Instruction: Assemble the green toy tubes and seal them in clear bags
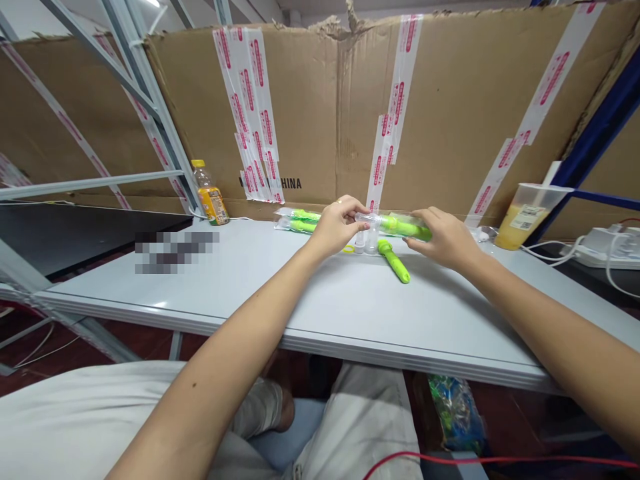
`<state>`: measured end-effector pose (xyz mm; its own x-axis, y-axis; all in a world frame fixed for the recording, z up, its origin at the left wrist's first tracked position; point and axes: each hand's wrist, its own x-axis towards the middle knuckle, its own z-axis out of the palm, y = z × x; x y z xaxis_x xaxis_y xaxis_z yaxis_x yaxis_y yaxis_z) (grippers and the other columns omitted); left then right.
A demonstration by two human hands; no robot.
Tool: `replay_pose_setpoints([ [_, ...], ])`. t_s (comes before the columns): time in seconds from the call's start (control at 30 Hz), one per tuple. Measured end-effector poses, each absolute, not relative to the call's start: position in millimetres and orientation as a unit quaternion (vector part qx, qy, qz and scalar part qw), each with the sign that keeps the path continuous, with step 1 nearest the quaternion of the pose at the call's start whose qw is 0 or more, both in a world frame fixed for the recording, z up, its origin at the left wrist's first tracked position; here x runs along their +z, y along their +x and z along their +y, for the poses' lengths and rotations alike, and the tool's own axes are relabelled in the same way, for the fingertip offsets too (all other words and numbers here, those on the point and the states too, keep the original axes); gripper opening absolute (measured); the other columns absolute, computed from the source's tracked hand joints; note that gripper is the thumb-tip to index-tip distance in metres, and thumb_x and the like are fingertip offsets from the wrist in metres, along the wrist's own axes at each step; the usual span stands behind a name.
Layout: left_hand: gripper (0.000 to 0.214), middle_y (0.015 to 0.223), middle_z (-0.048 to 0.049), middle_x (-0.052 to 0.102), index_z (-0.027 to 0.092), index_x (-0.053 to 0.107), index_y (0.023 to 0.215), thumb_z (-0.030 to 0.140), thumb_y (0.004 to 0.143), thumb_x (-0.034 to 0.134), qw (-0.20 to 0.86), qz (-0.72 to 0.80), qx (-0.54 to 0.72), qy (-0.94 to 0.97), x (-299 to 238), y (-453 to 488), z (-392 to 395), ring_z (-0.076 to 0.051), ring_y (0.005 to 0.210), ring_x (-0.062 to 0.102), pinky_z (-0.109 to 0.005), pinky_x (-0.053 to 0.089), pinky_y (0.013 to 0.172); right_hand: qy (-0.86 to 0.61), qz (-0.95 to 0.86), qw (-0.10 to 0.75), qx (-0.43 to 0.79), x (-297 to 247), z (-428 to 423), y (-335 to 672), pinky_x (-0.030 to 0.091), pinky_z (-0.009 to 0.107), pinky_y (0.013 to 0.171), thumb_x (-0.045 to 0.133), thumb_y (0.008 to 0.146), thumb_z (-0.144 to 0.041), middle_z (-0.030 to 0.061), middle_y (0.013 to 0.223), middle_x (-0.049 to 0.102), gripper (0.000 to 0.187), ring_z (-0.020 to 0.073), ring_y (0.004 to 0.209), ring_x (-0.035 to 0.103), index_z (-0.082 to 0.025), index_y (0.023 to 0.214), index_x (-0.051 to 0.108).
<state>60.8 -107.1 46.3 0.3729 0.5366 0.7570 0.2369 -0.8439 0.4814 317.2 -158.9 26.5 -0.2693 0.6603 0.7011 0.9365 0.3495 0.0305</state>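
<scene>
My left hand (337, 227) is closed at the clear end of a bright green stick-shaped item (407, 227), thumb and fingers pinched together. Around the other end of this item wraps my right hand (445, 237), which holds it level just above the tabletop. Clear plastic covers at least part of the item. Small clear cylindrical pieces (369, 241) stand below, between the hands. Closer to me lies a loose green stick with a wider head (394, 261). Behind my left hand, more green sticks in clear wrapping (303, 221) are partly hidden. A small yellow ring (349, 249) lies near the cylinders.
On the pale grey table (240, 287), a juice bottle (211, 197) stands back left and a plastic cup with a straw (523, 217) stands right. Beyond it are a white power strip and cables (607, 247). A taped cardboard wall (310, 120) closes the back; metal shelf bars (150, 93) rise at left.
</scene>
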Motion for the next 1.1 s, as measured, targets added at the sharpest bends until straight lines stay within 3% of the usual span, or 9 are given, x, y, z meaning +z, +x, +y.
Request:
replay_pose_setpoints([
  [0.67, 0.025, 0.093, -0.0021, 0.056, 0.019, 0.069, 0.092, 0.027, 0.073, 0.082, 0.102, 0.24, 0.513, 0.818, 43, 71, -117, -0.013, 0.078, 0.054, -0.03, 0.047, 0.08, -0.505, -0.768, 0.335, -0.208, 25, -163, 307, 0.044, 0.036, 0.07, 0.061, 0.083, -0.04, 0.0097, 0.094, 0.068, 0.036, 0.0275, 0.086, 0.063, -0.019, 0.112, 0.064],
  [0.77, 0.018, 0.094, -0.003, 0.058, 0.018, 0.065, 0.092, 0.029, 0.08, 0.074, 0.17, 0.257, 0.533, 0.788, 43, 71, -114, -0.012, 0.08, 0.056, -0.03, 0.049, 0.079, -0.502, -0.767, 0.338, -0.213, 24, -162, 308, 0.044, 0.036, 0.07, 0.061, 0.083, -0.04, 0.0101, 0.095, 0.068, 0.035, 0.0281, 0.086, 0.063, -0.02, 0.111, 0.064],
  [0.87, 0.017, 0.099, -0.0045, 0.061, 0.019, 0.058, 0.101, 0.024, 0.087, 0.064, 0.314, 0.264, 0.54, 0.735, 43, 69, -109, -0.012, 0.08, 0.061, -0.03, 0.052, 0.073, -0.501, -0.768, 0.336, -0.216, 24, -162, 308, 0.044, 0.037, 0.07, 0.061, 0.082, -0.039, 0.0102, 0.095, 0.068, 0.035, 0.0281, 0.085, 0.063, -0.02, 0.112, 0.064],
  [0.97, 0.028, 0.1, -0.0058, 0.063, 0.02, 0.055, 0.113, 0.023, 0.086, 0.064, 0.457, 0.262, 0.473, 0.706, 43, 64, -108, -0.015, 0.075, 0.067, -0.032, 0.055, 0.066, -0.494, -0.772, 0.332, -0.225, 24, -162, 307, 0.044, 0.036, 0.07, 0.061, 0.083, -0.039, 0.0104, 0.093, 0.067, 0.035, 0.0279, 0.085, 0.063, -0.019, 0.112, 0.064],
  [1.1, 0.027, 0.094, -0.0074, 0.064, 0.016, 0.064, 0.106, 0.029, 0.083, 0.07, 0.53, 0.232, 0.392, 0.715, 43, 62, -112, -0.018, 0.076, 0.07, -0.032, 0.056, 0.064, -0.478, -0.781, 0.322, -0.243, 24, -162, 307, 0.044, 0.036, 0.068, 0.06, 0.083, -0.038, 0.0098, 0.091, 0.066, 0.033, 0.0269, 0.081, 0.062, -0.02, 0.11, 0.064],
])
